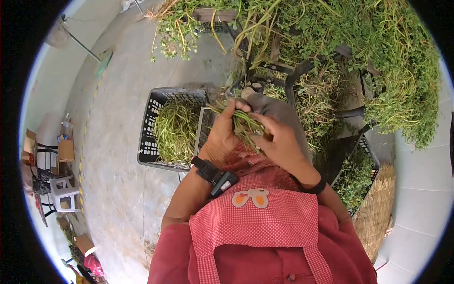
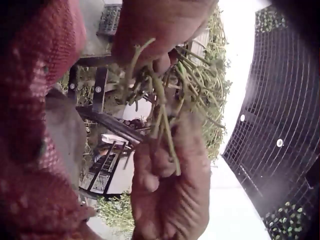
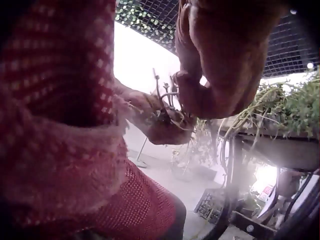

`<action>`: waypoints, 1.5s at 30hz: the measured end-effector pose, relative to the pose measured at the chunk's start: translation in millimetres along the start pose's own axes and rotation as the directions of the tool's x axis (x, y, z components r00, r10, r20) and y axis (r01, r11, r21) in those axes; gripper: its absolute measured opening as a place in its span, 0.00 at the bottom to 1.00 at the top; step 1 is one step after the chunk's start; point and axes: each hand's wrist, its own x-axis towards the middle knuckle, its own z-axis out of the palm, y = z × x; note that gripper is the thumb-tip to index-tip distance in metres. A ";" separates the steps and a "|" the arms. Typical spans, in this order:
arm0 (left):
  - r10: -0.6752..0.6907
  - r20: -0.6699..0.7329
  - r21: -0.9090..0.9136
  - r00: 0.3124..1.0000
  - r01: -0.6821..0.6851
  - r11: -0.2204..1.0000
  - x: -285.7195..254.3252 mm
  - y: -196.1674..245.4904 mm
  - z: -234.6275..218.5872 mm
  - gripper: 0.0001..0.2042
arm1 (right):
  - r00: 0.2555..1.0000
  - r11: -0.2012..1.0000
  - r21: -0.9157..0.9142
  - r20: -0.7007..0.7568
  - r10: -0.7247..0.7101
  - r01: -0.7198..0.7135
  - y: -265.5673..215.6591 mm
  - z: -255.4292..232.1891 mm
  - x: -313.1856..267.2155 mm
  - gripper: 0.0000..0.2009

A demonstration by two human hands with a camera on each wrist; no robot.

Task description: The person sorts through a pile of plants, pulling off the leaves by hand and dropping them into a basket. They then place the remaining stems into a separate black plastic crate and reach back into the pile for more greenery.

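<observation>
Over the lap, in the head view, my left hand [image 1: 222, 128] grips a small bunch of green plant stems [image 1: 243, 124]. My right hand [image 1: 282, 144] is at the other side of the bunch, thumb and forefinger bent toward each other on the stems. From the left wrist, the right hand [image 2: 172, 185] shows below with thin stems [image 2: 162, 115] between its fingertips. Cut-looking stem ends stick out past the left hand [image 3: 160, 120] in the right wrist view. The right hand [image 3: 225, 60] there partly hides the bunch.
A black crate [image 1: 146, 137] of loose stems [image 1: 175, 132] stands on the floor at left. Leafy plants [image 1: 321, 38] heap over a table ahead and at right. Another crate [image 1: 366, 142] with greens sits at lower right, beside a straw bundle [image 1: 378, 203]. A white stool [image 1: 64, 194] is far left.
</observation>
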 end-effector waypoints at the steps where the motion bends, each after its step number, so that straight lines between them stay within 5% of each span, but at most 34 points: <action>1: 0.011 -0.049 0.001 0.999 -0.011 1.000 -2.0 4.3 1.2 0.13 | 1.000 1.000 0.001 0.001 0.000 0.000 5.5 -1.1 -0.7 0.21; 5: -0.003 0.063 -0.093 0.998 0.009 0.996 3.6 17.4 -23.4 0.12 | 0.991 0.992 0.060 -0.069 0.114 -0.110 28.3 -7.0 -7.5 0.12; 10: 0.050 -0.196 -0.110 0.979 -0.073 0.991 2.5 14.3 -10.7 0.15 | 0.982 0.983 0.002 -0.056 0.181 -0.181 48.6 -8.8 -16.7 0.11; 16: 0.038 -0.174 -0.234 0.984 -0.079 0.969 -0.1 9.5 -12.6 0.16 | 0.962 0.956 -0.113 0.011 0.274 -0.271 69.7 -16.1 -20.5 0.10; 18: 0.060 -0.177 -0.202 0.982 -0.096 0.975 -2.3 8.0 -13.5 0.16 | 0.890 0.854 0.251 0.121 0.440 -0.457 61.7 -22.1 -24.9 0.10; 19: 0.077 -0.170 -0.169 0.982 -0.107 0.980 -1.8 6.8 -12.6 0.15 | 0.889 0.852 0.252 0.116 0.443 -0.458 58.1 -23.7 -26.8 0.10; 21: 0.065 -0.135 -0.186 0.989 -0.090 0.978 -0.1 8.6 -7.0 0.15 | 0.850 0.541 0.701 0.183 0.495 -0.466 53.1 -26.5 -26.6 0.10; 26: -0.011 -0.166 -0.182 0.986 -0.020 0.983 -5.6 9.0 16.1 0.15 | 0.864 0.611 0.652 0.140 0.484 -0.448 49.6 -28.2 -21.3 0.10; 28: 0.055 -0.121 0.016 0.991 -0.053 0.998 -2.1 7.3 10.9 0.14 | 0.862 0.659 0.596 0.121 0.492 -0.459 46.9 -26.6 -20.3 0.10; 31: 0.086 -0.168 0.078 0.982 -0.073 0.994 -1.5 5.4 12.6 0.13 | 0.879 0.800 0.372 0.124 0.461 -0.472 58.9 -21.4 -19.8 0.10; 33: 0.123 -0.154 0.152 0.980 -0.100 0.983 -5.5 4.7 18.2 0.13 | 0.948 0.958 -0.032 0.139 0.287 -0.285 74.8 -21.6 -20.4 0.11; 34: 0.156 -0.141 0.224 0.978 -0.123 0.967 -7.1 4.8 20.2 0.13 | 0.948 0.958 -0.033 0.138 0.286 -0.284 77.4 -22.6 -21.2 0.11; 36: 0.164 -0.130 0.279 0.978 -0.123 0.952 -7.8 5.1 21.3 0.13 | 0.994 0.942 -0.318 -0.062 0.092 -0.107 78.2 -24.2 -22.8 0.14; 40: 0.195 -0.227 0.397 0.954 -0.092 0.913 -10.2 2.0 35.3 0.13 | 0.967 0.993 -0.086 -0.249 0.060 -0.083 26.6 -43.9 -6.4 0.16; 42: 0.187 -0.181 0.405 0.966 -0.100 0.909 -10.1 -0.8 33.3 0.13 | 0.952 0.952 -0.234 -0.183 -0.244 0.198 6.0 -44.7 -1.0 0.17; 45: 0.181 -0.194 0.406 0.964 -0.089 0.910 -8.6 -8.6 36.6 0.14 | 0.934 0.891 -0.348 -0.099 -0.344 0.292 -10.9 -29.1 6.6 0.14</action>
